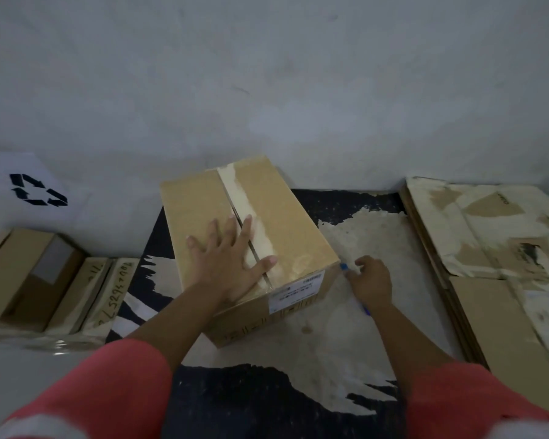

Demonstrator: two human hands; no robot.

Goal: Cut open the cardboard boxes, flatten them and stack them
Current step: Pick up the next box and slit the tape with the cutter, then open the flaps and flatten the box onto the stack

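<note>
Left hand (229,258) lies flat, fingers spread, steadying the box (197,207) so the right hand (373,280) (gripping a blue cutter (343,266)) can slice.

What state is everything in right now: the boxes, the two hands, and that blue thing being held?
middle box: standing assembled on the floor, taped top, seam near the hand looks slit
left hand: flat, fingers spread, pressing on the box top
right hand: curled round the blue-handled tool
blue-handled tool: held, tip at the box's near right corner
flattened boxes: flat, stacked on the right
left boxes: not flattened
</note>
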